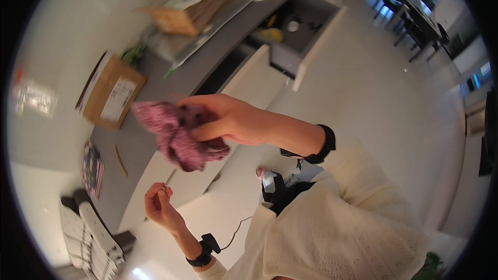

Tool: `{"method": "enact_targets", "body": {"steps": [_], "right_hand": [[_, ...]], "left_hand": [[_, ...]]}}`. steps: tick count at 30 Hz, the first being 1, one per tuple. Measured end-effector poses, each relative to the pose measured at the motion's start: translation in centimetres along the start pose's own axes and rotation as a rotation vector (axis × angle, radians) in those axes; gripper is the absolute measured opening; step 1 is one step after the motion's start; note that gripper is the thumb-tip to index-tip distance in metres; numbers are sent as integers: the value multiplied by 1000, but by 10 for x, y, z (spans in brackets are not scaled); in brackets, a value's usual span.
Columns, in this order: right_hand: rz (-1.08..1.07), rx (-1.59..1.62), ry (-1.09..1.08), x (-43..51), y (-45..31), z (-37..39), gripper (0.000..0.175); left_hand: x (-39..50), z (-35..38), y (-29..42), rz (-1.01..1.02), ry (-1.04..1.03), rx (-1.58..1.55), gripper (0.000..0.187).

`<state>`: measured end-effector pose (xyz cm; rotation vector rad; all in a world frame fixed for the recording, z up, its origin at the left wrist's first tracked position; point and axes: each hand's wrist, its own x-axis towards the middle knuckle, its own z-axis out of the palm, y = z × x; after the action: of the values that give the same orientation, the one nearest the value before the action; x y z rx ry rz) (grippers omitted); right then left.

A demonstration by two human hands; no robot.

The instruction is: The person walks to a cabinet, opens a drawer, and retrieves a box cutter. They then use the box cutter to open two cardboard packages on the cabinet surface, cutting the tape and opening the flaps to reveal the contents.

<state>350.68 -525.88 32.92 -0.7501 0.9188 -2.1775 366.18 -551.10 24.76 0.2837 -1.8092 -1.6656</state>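
Note:
My right hand grips a crumpled pink-purple cloth, held in the air in front of the grey-topped cabinet. Part of the cloth is bunched inside my fingers and hidden. Lower down at the left, my left hand is raised with thumb and fingertips pressed together. A tiny pale spot shows at those fingertips; whether it is a nail or a small object is unclear. Both wrists wear black straps. Behind the cloth runs the long grey countertop.
A taped cardboard box with a label, an open carton, a patterned pouch and a thin yellowish strip lie along the countertop. Pulled-out drawers jut over the floor. A light upholstered seat stands lower left; dining chairs stand farther off.

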Motion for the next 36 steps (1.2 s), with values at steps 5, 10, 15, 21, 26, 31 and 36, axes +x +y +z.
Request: {"method": "enact_targets", "body": {"steps": [5, 10, 15, 21, 26, 31, 36], "right_hand": [[-138, 183, 382, -143, -48, -88, 39], [-324, 121, 792, -307, -87, -149, 55], [-504, -1, 850, -458, -122, -170, 58], [-474, -71, 1197, -562, -143, -167, 49], [-524, -134, 1209, -578, -138, -167, 40], [-349, -29, 1112, -544, -131, -165, 56], [-107, 68, 874, -472, -126, -181, 60]], "left_hand": [[-14, 112, 12, 11, -288, -73, 3], [-68, 241, 23, -46, -500, -178, 4], [-131, 365, 42, -169, -699, -267, 6], [-185, 449, 52, -239, -869, -218, 9], [-208, 477, 34, -337, -957, -222, 10], [-215, 452, 32, -478, -878, -224, 10], [-197, 365, 62, -471, -600, -182, 8]]}}
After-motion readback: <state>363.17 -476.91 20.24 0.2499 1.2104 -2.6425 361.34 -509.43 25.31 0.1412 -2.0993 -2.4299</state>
